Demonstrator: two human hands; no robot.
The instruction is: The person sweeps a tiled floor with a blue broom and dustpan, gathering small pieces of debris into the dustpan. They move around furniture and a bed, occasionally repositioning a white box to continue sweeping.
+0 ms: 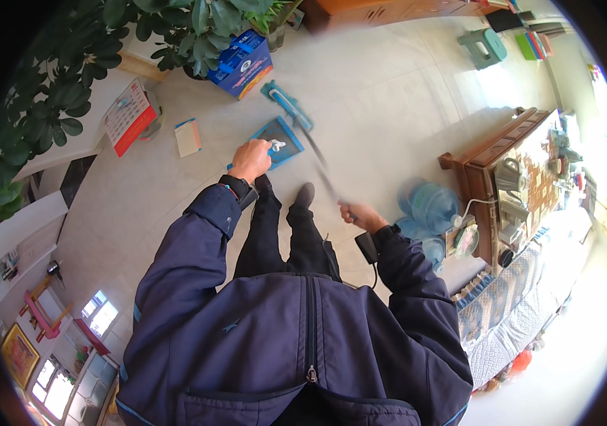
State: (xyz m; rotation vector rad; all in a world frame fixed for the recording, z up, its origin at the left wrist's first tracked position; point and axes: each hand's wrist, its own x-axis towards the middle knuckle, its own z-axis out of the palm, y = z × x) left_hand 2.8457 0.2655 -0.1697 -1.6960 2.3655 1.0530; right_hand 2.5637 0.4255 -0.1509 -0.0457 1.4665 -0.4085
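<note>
Spreading below the left grip (250, 160) and the right grip (362, 216), the pale floor (381, 82) reaches out around both. Ahead and to the left of the left grip hangs the leafy plant (62, 99). Well to the right of the right grip stands the brown worktop (484, 160), carrying jugs (510, 174). Between that worktop and the right grip are clear blue bottles (432, 206), close together. The broom (290, 108) slants forward and left from the right grip, which is clamped on its blurred stick; its blue-green head is ahead of the left grip. Farther ahead of the left grip is the blue box (244, 69). Well ahead and right of the right grip stands the green stool (484, 48). Left of the left grip is the red-and-white calendar (129, 116). Just ahead and right of the left grip is the blue-rimmed dustpan (296, 145); the curled fingers cover its near side, and I cannot tell whether they clamp it. Nearer than the calendar lies a pale card (188, 138). A white scrap (277, 145) shows right by the left grip's fingertips, touching or not I cannot tell
</note>
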